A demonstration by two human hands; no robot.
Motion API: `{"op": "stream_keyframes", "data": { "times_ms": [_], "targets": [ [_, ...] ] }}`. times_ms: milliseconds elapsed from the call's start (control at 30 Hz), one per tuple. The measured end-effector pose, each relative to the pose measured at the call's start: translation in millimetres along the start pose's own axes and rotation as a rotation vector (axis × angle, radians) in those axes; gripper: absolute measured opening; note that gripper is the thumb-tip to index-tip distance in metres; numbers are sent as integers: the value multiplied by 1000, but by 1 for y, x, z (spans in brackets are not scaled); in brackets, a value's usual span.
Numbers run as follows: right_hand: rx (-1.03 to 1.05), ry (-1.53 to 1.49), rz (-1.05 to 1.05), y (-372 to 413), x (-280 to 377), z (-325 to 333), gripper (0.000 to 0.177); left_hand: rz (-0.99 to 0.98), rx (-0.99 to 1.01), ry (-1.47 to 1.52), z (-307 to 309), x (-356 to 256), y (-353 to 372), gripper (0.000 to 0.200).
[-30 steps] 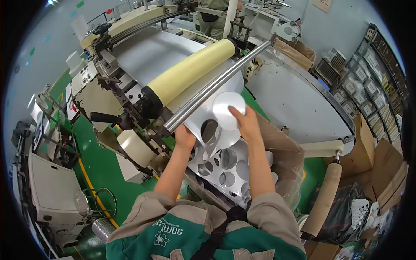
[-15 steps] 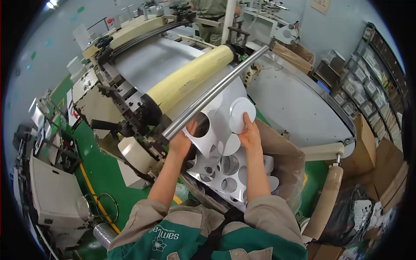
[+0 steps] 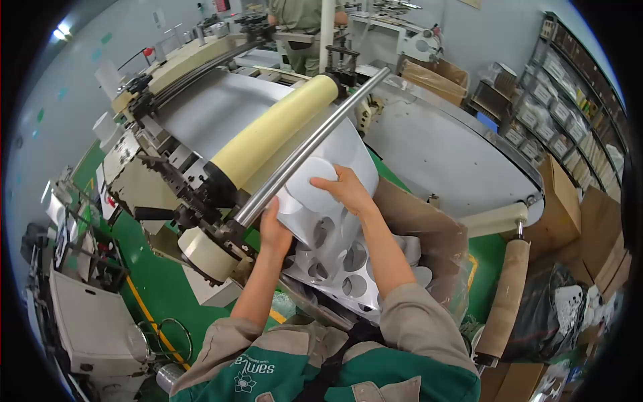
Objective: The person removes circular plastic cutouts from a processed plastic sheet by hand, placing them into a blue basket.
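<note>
A white sheet (image 3: pixel 358 151) with round cut-outs hangs from the machine, below a shiny metal bar (image 3: pixel 315 139). My right hand (image 3: pixel 345 189) has its thumb across the face of a white disc (image 3: pixel 305 179), which overlaps the sheet just under the bar. At the sheet's left edge, my left hand (image 3: pixel 273 231) grips with its thumb up and its other fingers mostly hidden. Lower down, the perforated white waste (image 3: pixel 335 264) drops in folds into a plastic-lined cardboard box (image 3: pixel 429 228).
A yellow roller (image 3: pixel 274 130) lies across the machine behind the bar. To the right is a broad metal tabletop (image 3: pixel 449 151), with a brown-wrapped roll (image 3: pixel 506 295) near its front corner. Shelves (image 3: pixel 562 100) line the right wall. Another person (image 3: pixel 301 27) stands beyond the machine.
My right hand has moved left and up, toward the bar, and the white disc now lies over the sheet there. The left hand has shifted from a cut-out to the sheet's edge.
</note>
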State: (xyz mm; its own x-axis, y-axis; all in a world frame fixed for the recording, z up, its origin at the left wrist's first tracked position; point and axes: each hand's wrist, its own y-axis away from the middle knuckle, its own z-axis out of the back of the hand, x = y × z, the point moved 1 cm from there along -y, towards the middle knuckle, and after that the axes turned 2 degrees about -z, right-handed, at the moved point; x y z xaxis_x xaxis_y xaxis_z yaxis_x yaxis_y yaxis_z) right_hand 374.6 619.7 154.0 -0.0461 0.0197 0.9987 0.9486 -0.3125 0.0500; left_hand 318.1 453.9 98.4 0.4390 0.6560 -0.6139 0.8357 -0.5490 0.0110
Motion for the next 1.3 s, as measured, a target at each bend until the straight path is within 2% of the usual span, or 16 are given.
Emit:
{"op": "stream_keyframes", "data": {
  "times_ms": [33,67,133,333,400,500,600,633,733,767,933,1000,1067,1133,1200,1300],
  "targets": [
    [-19,211,67,-5,-5,-4,46,13,37,-13,-4,5,6,43],
    [81,301,-14,1,10,-9,48,29,72,-26,-5,9,11,43],
    [112,45,23,-13,-31,-8,48,87,69,15,3,10,12,43],
    [-220,-1025,-71,-8,-82,36,38,-1,70,92,32,-6,-5,51],
    [-269,-1040,46,-3,-72,47,42,-65,92,46,24,-16,-4,47],
    [-266,-766,107,4,-45,37,48,-33,-16,165,9,-25,-5,46],
    [-154,-449,82,2,-25,18,40,10,-21,242,-2,-35,-6,45],
    [-129,-362,126,-1,-22,10,37,68,216,350,-1,-38,-8,43],
    [-9,-133,53,1,-2,-5,37,-13,216,313,0,-29,-11,39],
    [14,-122,59,-3,-4,-10,37,-56,6,261,-3,-22,-5,37],
    [127,97,-30,-4,-11,-23,41,-138,-70,-13,13,22,22,31],
    [76,-139,-44,-24,-56,-11,42,-87,-25,3,19,23,22,34],
    [-42,-476,-51,-2,-47,-7,39,2,-51,-36,4,6,32,37],
    [-176,-852,-48,-11,-86,22,40,-32,-149,-27,11,-2,23,40],
    [-165,-1110,-84,-1,-71,38,38,-74,-88,86,32,-7,10,39],
    [-193,-1077,23,4,-53,40,44,-96,-131,184,26,-18,-1,40]
  ]
}}
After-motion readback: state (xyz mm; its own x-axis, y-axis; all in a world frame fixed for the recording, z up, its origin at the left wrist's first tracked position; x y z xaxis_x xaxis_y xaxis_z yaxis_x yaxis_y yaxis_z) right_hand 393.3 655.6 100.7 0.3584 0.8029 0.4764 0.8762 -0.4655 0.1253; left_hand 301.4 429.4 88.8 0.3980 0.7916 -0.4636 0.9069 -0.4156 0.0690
